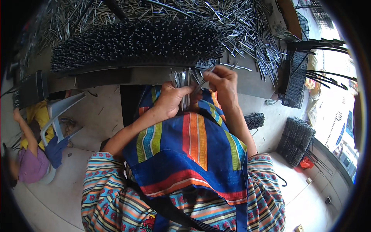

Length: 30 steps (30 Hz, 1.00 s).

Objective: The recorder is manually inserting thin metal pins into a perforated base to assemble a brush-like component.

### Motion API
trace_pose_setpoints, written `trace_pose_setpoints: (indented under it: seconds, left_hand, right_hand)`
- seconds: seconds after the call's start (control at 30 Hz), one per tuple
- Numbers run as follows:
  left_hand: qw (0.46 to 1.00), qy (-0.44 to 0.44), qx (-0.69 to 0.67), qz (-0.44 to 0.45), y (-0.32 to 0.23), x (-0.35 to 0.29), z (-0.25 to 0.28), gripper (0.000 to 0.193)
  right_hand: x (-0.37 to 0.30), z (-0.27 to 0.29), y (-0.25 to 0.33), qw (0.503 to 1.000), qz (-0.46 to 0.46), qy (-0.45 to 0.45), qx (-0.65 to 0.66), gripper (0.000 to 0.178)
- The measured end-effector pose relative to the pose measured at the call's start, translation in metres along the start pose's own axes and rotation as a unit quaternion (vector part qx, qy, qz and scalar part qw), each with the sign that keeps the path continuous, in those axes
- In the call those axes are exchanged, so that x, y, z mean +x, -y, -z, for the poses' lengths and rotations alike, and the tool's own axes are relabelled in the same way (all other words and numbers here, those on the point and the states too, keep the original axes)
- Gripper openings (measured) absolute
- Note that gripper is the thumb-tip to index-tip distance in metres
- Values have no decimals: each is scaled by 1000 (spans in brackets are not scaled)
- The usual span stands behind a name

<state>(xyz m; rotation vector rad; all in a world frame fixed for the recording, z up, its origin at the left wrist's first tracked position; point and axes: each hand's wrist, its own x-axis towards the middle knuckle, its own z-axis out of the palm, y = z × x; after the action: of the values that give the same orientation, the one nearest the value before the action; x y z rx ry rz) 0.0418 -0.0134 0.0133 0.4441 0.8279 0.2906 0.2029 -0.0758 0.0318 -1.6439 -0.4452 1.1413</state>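
Observation:
My left hand (168,99) is wrapped round an upright bundle of thin silvery metal strips (183,79) in front of the bench edge. Just right of it, the fingers of my right hand (225,82) pinch a few thin metal strips (202,80), which tilt down toward the bundle. Beyond both hands stands a long black perforated rack (133,63), packed with upright dark rods (135,40). A few holes at its right end show no rods. What the strips' lower ends touch is partly hidden by my hands.
Loose metal strips (247,33) lie heaped behind and right of the rack. An open box (286,19) stands at the far right, near black mesh racks (294,77). Another person (34,164) sits at the left by a pale chair (58,116). Dark racks (296,140) rest on the floor, right.

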Motion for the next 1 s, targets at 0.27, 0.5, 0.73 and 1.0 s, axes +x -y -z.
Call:
trace_pose_setpoints:
  seconds: [0.27,0.5,0.73,1.0]
  left_hand:
    - [999,-26,-19,42,13,0,1,14]
    - [1000,-8,-5,23,12,1,4,17]
    - [999,-3,11,36,5,0,1,20]
    - [1000,3,-8,23,10,4,3,15]
  right_hand:
    - [28,-2,14,895,391,-168,-131,7]
    - [29,-7,21,891,382,-139,-201,10]
    - [30,-9,23,881,380,-141,-246,12]
    - [25,-13,15,877,376,-152,-259,18]
